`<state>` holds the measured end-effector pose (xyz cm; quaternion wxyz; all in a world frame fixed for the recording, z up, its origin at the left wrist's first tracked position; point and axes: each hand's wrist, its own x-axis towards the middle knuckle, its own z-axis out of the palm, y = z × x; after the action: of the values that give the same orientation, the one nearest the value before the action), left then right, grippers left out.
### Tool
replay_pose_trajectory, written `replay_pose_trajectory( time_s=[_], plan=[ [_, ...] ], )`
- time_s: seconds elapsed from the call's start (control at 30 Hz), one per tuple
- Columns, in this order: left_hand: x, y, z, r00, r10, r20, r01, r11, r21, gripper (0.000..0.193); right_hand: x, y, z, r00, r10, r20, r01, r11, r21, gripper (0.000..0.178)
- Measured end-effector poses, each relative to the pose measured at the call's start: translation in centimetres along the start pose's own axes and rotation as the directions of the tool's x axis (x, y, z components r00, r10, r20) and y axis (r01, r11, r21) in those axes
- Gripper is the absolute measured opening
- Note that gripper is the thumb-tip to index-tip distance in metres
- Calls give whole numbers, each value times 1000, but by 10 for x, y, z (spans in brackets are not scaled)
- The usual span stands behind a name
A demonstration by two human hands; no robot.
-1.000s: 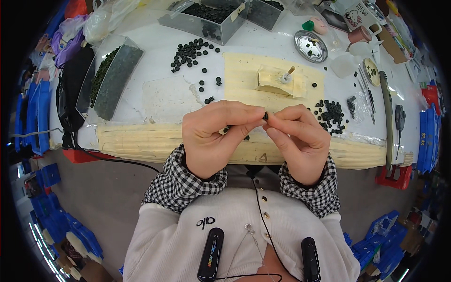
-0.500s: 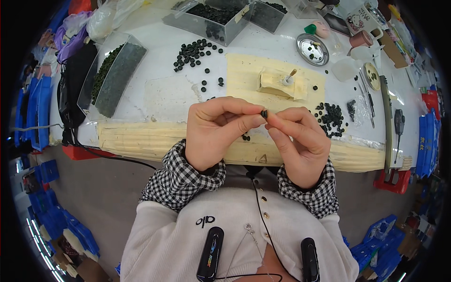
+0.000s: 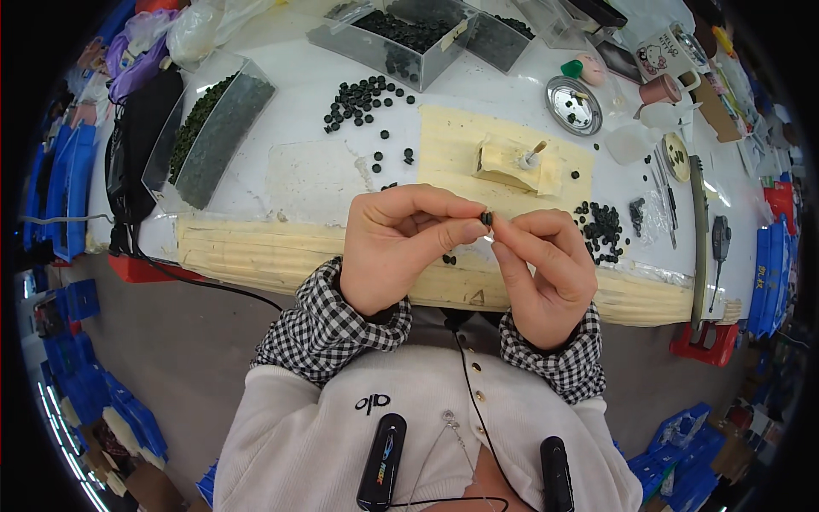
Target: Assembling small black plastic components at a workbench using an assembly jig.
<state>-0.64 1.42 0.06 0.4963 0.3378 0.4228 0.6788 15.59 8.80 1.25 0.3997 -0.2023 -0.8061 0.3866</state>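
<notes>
Over the front edge of the table, my left hand (image 3: 397,243) pinches a small black round part (image 3: 486,218) between thumb and index finger. My right hand (image 3: 550,269) meets it from the other side, its index fingertip against or very close to the part. The right thumb and index finger are drawn together in a pinch, and whatever may lie between them is too small to make out. Just below the fingertips, a few similar black pieces (image 3: 449,259) lie on the padded table edge. Beyond my hands stands a cream-coloured block (image 3: 508,168) with a short upright peg (image 3: 535,152).
Loose black round parts (image 3: 363,101) lie farther back, with another pile (image 3: 602,230) at right. Clear bins (image 3: 401,58) of dark parts stand at the back and a clear bin (image 3: 226,136) at left. Round metal dish (image 3: 573,106), tweezers-like tools (image 3: 668,196) and a cup (image 3: 661,60) sit at right.
Both hands stay together at the black part. The part now shows turned between the fingertips, and the right fingers have eased slightly back. The whole view has shifted a little.
</notes>
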Motion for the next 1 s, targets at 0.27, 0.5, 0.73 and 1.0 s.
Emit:
replay_pose_trajectory(
  time_s=[0.27, 0.5, 0.73, 1.0],
  plan=[
    [0, -1, -1, 998, 58, 21, -58, 998, 21, 17, 2, 2, 0, 999, -40, 1, 40, 999, -9, 33],
    [-1, -2, 0, 994, 103, 20, -104, 991, 86, 17, 1, 0, 0, 1000, 3, 16, -4, 1000, 25, 33],
    [-1, -2, -1, 991, 127, 31, -130, 983, 130, 18, -1, 0, 0, 1000, 16, 24, -17, 999, 52, 32],
    [0, -1, -1, 996, 80, 27, -82, 994, 70, 17, -1, 0, 0, 999, 37, 27, -39, 997, 68, 31]
  ],
)
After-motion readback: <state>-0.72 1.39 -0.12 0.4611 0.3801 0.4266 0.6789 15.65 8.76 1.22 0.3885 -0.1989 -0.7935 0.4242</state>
